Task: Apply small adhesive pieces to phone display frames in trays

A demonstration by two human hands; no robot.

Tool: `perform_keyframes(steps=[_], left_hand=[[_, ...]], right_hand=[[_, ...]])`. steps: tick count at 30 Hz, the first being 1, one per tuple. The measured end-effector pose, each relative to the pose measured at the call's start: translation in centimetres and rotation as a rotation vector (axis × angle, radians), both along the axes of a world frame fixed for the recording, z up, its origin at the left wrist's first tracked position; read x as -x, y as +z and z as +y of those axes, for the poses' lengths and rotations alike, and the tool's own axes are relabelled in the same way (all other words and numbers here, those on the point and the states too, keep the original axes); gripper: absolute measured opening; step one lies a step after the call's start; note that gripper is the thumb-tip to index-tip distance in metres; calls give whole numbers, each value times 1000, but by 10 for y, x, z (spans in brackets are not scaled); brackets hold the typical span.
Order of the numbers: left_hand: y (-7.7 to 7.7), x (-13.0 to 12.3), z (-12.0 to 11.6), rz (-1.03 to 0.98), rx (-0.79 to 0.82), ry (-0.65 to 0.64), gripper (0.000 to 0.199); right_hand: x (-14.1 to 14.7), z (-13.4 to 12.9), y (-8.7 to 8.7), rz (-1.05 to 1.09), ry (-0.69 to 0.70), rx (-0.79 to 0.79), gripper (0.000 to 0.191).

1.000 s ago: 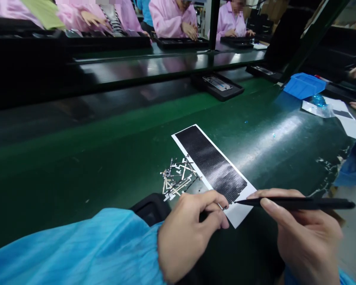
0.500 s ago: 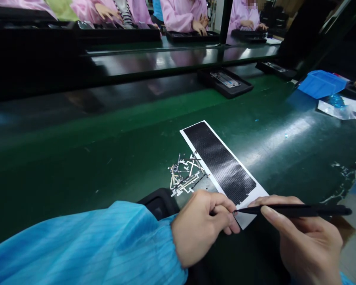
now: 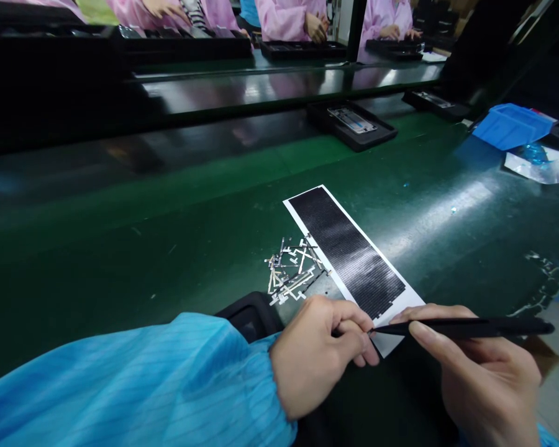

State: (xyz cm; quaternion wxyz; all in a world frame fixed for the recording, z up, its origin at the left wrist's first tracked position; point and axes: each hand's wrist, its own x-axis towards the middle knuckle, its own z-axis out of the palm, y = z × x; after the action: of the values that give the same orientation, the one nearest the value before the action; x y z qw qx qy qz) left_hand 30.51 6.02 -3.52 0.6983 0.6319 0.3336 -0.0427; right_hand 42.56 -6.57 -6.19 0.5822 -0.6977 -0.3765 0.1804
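Note:
My left hand (image 3: 323,354) is closed in a pinch at the near end of a white sheet (image 3: 414,298) bearing rows of thin black strips (image 3: 349,248). What its fingertips hold is too small to make out. My right hand (image 3: 484,366) grips black tweezers (image 3: 475,327), whose tip points left and meets the left fingertips. A loose pile of small flex parts (image 3: 291,270) lies on the green table beside the sheet's left edge. Under my left wrist a black tray (image 3: 251,313) is partly hidden.
A black tray (image 3: 382,133) with a phone frame (image 3: 351,120) stands beyond the sheet. At the right are a blue bin (image 3: 512,127) and a clear plastic bag (image 3: 535,167). People in pink sleeves (image 3: 282,22) work across the green table (image 3: 190,205).
The view has shifted slightly. Both hands keep nearly the same pose, with the tweezer tip still at the left fingertips. Across the table, the people's hands have moved a little.

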Motion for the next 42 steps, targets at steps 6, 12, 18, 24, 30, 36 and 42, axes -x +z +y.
perform_keyframes(steps=[6,12,18,24,30,36,42], left_hand=[[1,-1,0,27,7,-6,16],[-1,0,0,-2,5,18,11],[-3,2,-1,-21,7,30,13],[9,0,2,-87,-68,109,12],[27,4,-5,-275,6,406,5],[28,17,-11,-239,101,417,6],[27,36,-17,-268,-607,63,9]], right_hand=[[1,0,1,0,-9,17,7],[1,0,-2,-7,27,0,5],[0,0,-5,17,27,-28,4],[2,3,0,80,-93,-151,6],[24,4,-1,57,56,-155,4],[25,-1,-4,10,197,-166,12],[22,-4,13,-109,402,-3,18]])
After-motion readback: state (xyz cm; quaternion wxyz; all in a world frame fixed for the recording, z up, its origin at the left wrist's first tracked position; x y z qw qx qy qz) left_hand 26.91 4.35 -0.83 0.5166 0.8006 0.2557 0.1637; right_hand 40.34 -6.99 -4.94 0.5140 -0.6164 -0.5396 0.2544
